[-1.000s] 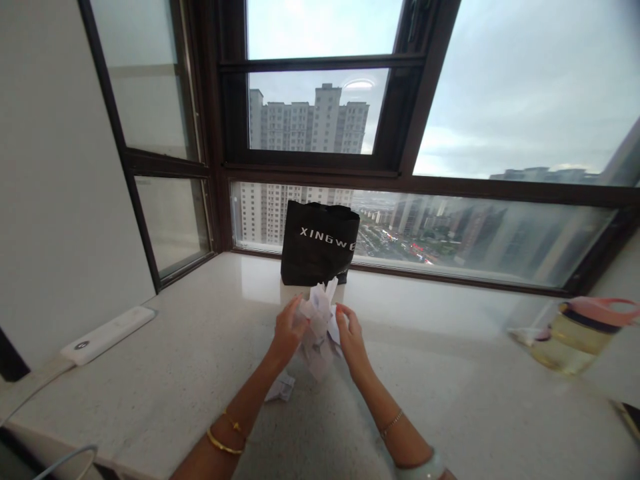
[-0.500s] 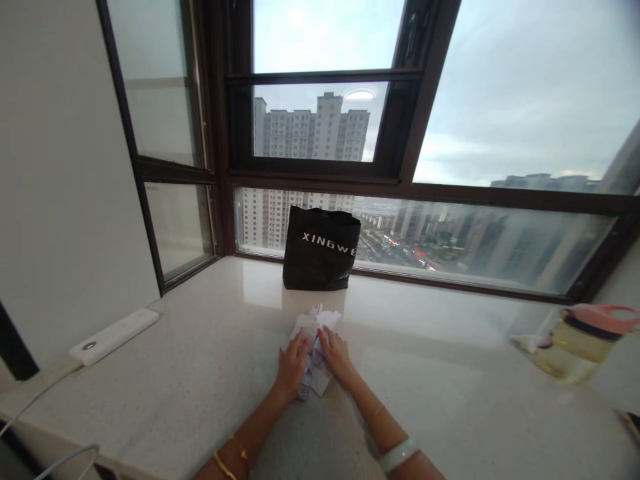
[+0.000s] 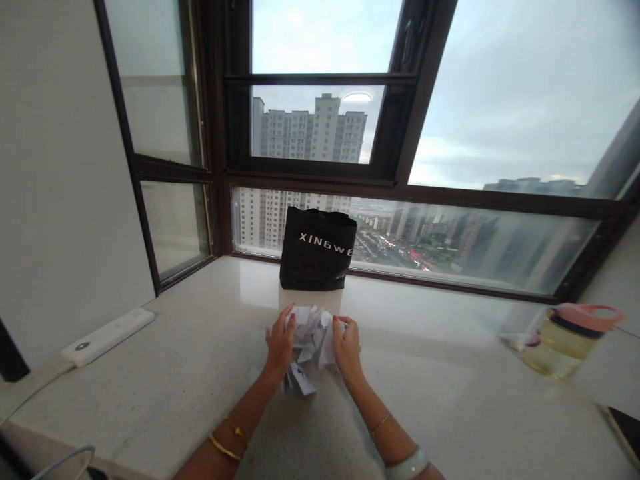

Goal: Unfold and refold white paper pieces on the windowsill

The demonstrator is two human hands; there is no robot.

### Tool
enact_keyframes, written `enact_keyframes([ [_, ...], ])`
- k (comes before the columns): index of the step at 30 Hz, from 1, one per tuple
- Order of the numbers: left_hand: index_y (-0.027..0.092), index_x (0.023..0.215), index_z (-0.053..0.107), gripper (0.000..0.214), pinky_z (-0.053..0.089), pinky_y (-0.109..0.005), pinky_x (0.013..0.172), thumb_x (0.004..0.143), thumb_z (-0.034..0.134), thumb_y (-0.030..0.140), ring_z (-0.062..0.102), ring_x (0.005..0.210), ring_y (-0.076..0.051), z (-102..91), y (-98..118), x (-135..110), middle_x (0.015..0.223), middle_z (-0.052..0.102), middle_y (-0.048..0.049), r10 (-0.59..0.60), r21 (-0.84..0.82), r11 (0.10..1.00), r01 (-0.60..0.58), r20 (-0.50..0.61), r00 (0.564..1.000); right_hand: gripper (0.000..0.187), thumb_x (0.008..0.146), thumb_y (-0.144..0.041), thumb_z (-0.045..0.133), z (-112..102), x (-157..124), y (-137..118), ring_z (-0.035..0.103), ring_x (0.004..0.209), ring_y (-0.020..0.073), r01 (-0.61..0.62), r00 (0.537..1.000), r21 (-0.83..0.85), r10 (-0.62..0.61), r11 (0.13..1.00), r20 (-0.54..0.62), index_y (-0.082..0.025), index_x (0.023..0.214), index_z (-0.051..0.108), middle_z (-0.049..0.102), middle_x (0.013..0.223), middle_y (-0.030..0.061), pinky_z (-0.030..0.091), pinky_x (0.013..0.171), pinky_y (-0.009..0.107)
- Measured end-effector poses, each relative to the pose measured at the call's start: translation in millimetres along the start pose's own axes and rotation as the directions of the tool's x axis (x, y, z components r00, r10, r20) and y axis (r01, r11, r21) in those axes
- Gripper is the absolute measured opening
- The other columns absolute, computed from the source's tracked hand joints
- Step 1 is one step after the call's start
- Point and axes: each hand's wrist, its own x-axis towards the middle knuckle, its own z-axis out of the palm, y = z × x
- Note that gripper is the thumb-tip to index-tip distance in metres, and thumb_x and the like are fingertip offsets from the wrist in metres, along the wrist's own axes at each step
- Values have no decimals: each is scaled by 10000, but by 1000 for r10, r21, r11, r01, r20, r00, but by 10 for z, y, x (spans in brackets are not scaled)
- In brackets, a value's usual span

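A loose heap of crumpled white papers [image 3: 311, 333] lies on the pale windowsill counter, between my two hands. My left hand [image 3: 280, 343] is closed on the heap's left edge, its thumb against the paper. On the other side, my right hand [image 3: 347, 343] has its fingers curled round the right edge, with the thumb on top. A folded slip of paper [image 3: 301, 380] sticks out at the near side of the heap, by my left wrist. Behind the heap stands a black bag [image 3: 318, 257] with white lettering.
A white power strip [image 3: 107, 337] with a cable lies at the left by the wall. To the right is a bottle [image 3: 567, 343] with a pink lid and yellowish body. A dark phone-like object [image 3: 625, 430] lies at the right edge. Brown-framed windows [image 3: 320, 183] rise behind the counter.
My hands have moved apart from the top of the papers to the heap's two sides. The papers have spread and risen between them. The view has shifted slightly.
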Motion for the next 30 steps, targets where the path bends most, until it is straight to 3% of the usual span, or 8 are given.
enact_keyframes([
  [4, 219, 1254, 329, 413, 203, -437, 1013, 868, 210, 303, 373, 1195, -178, -58, -295, 42, 1311, 412, -52, -82, 194, 978, 79, 8, 997, 462, 795, -484, 309, -33, 114, 210, 431, 1107, 279, 42, 999, -93, -39, 995, 38, -139, 1021, 517, 515, 1137, 172, 307, 906, 430],
  [10, 188, 1196, 431, 402, 186, -464, 1011, 812, 356, 282, 318, 1228, -242, 225, -421, -65, 1291, 432, -99, -52, 321, 947, 15, 106, 993, 363, 751, -464, 445, 248, -93, 305, 471, 1073, 296, 98, 976, -72, -81, 993, 202, -195, 938, 600, 590, 1067, 140, 254, 930, 495],
  [14, 207, 1206, 419, 402, 160, -491, 1017, 824, 331, 296, 324, 1226, -238, 422, -315, -107, 1304, 421, -72, -45, 142, 990, 24, 142, 989, 426, 801, -487, 345, 438, -262, 162, 472, 1089, 264, 62, 954, 92, -86, 994, 287, -193, 988, 590, 580, 1100, 125, 286, 937, 456],
  [18, 154, 1266, 334, 437, 293, -312, 998, 857, 209, 240, 401, 1177, -144, 480, -93, -75, 1306, 419, -72, 34, -88, 996, -22, 137, 990, 537, 857, -462, 152, 480, -254, -120, 499, 1068, 177, 64, 950, 194, -120, 979, 289, -157, 1110, 514, 561, 1138, 103, 376, 903, 316],
  [22, 145, 1260, 343, 441, 299, -287, 995, 839, 260, 247, 390, 1182, -144, 337, 103, 21, 1307, 416, -64, 154, -198, 970, -140, 59, 986, 505, 840, -479, 220, 315, -131, -341, 496, 1060, 179, 34, 961, 350, -127, 936, 245, -155, 1127, 481, 559, 1131, 94, 377, 903, 312],
  [24, 148, 1214, 409, 422, 274, -303, 1010, 810, 314, 226, 370, 1193, -158, 206, 100, 62, 1290, 433, -63, 200, -113, 974, -197, 17, 980, 504, 821, -489, 269, 183, -62, -326, 488, 1062, 189, 16, 978, 360, -89, 933, 188, -146, 1132, 468, 550, 1133, 104, 369, 909, 320],
  [27, 153, 1204, 430, 434, 216, -333, 1037, 777, 359, 192, 315, 1225, -180, -3, -38, 2, 1297, 416, -71, 238, 129, 965, -230, -56, 970, 540, 794, -492, 320, -11, 24, -110, 414, 1138, 211, -14, 998, 285, -5, 959, 67, -129, 1181, 423, 473, 1221, 133, 318, 952, 349],
  [30, 189, 1258, 378, 473, 194, -392, 1036, 805, 388, 327, 239, 1260, -228, -155, -207, -256, 1353, 338, -75, 337, 292, 893, -341, 66, 939, 558, 792, -497, 299, -119, 70, 219, 408, 1143, 224, -26, 999, 200, 16, 979, 51, -112, 1174, 433, 468, 1220, 155, 308, 957, 366],
])
